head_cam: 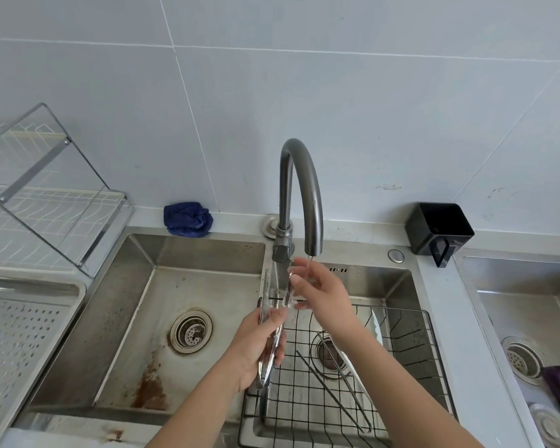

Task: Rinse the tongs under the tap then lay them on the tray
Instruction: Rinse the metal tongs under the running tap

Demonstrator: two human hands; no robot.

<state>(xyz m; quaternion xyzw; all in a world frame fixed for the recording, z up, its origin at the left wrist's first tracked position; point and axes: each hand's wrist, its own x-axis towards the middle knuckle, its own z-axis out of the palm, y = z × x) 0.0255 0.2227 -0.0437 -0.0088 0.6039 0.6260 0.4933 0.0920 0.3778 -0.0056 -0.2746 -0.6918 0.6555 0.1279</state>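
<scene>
Tongs (267, 287): shiny steel, arms splayed, tips up at the tap (307, 176). Left hand (256, 349) fingers wrap the hinge end; right hand (322, 294) fingers pinch one wet tip.

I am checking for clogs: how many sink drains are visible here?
3. Left drain in the left basin; middle drain under the black wire rack, partly hidden; right drain in the right-hand sink.
</scene>
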